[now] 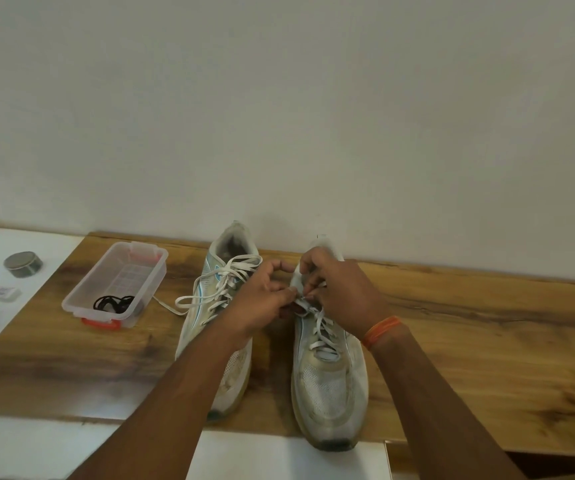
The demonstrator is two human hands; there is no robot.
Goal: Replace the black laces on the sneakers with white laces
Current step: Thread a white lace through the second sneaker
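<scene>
A: What are the hands doing?

B: Both are working at the top eyelets of the right shoe [329, 375]. The left hand [261, 299] and right hand [338, 292] are each pinching the white lace [320, 327], fingers curled.

A: And the other shoe?

B: The left shoe [220, 306] is sitting beside it on the table [486, 341], wearing white laces. The black laces [112, 303] are lying in the bin [81, 292].

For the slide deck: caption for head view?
Both hands pinch white lace on right-side white mesh sneaker; black laces in clear plastic box.
</scene>
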